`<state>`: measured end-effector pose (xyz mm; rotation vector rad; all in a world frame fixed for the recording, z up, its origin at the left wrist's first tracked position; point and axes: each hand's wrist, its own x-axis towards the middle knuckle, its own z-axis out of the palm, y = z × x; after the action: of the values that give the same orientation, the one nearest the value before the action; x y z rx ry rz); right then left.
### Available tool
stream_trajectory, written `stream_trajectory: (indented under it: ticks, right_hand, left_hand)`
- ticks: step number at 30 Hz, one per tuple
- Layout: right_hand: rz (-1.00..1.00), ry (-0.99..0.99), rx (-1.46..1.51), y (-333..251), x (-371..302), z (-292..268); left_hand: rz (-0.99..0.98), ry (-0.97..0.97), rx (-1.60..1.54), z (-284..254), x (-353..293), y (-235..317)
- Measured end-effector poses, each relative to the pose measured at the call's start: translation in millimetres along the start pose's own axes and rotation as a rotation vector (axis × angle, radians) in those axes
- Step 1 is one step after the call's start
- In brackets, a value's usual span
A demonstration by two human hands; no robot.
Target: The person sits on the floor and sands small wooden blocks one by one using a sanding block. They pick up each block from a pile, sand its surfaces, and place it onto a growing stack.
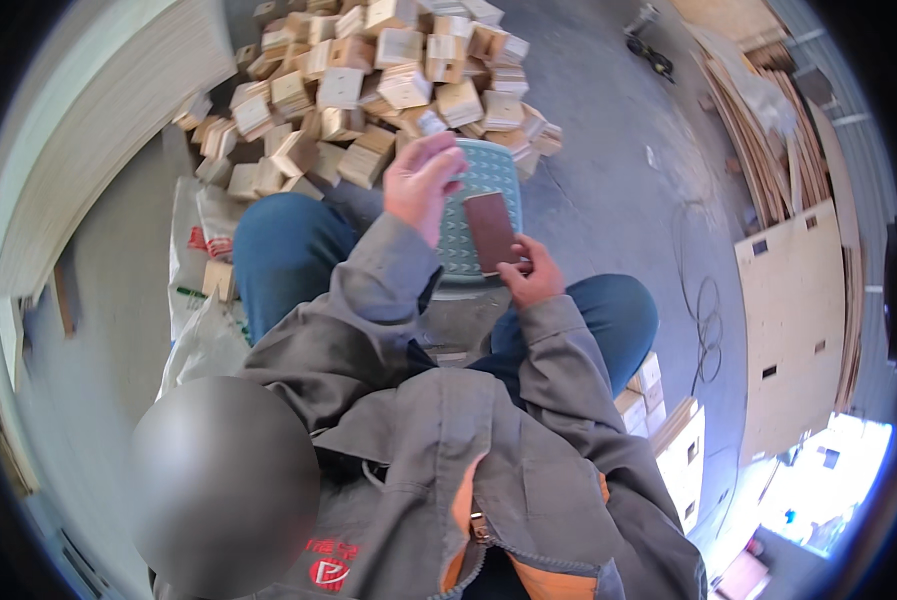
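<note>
A flat, dark brown rectangular piece point(489, 233), like a sanding pad, is over the green plastic stool point(456, 262) between my knees. My right hand point(534, 274) pinches its near right corner between thumb and fingers. My left hand point(423, 188) is raised over the stool's far left side, close to the heap of plywood blocks point(398, 85). Its fingers are curled in toward the thumb. A small pale shape shows beyond the fingertips, and I cannot make out whether they grip it.
Stacked curved white boards point(108, 120) rise at the left. Beside my left knee lie white plastic sacks point(200, 335) and a loose block point(218, 280). At the right, plywood panels point(793, 320) lean, and a thin cable point(706, 330) coils on the floor.
</note>
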<state>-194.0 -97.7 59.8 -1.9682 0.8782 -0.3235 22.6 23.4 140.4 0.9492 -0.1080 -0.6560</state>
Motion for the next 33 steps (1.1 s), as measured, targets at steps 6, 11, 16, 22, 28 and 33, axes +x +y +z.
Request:
stream_trajectory:
  ticks: [6, 11, 16, 22, 28, 33]
  right_hand:
    - [-0.102, 0.000, -0.335, 3, 1, 4]
    - [-0.035, 0.020, -0.403, -7, 1, 0]
    - [-0.064, 0.020, -0.403, -6, 5, 5]
    - [-0.115, 0.011, -0.393, -1, 6, 1]
    - [-0.072, -0.030, -0.422, -8, 8, 9]
    - [-0.104, -0.043, -0.425, 9, 11, 13]
  left_hand:
    - [0.008, 0.005, -0.120, 3, 5, 10]
    - [0.156, -0.044, -0.080, -4, 20, 69]
    - [0.414, -0.105, 0.066, -60, 45, 153]
    - [0.374, 0.277, 0.478, -186, 78, 188]
    - [0.090, 0.490, 0.747, -391, 91, 122]
    - [-0.103, 0.636, 1.010, -452, 80, 52]
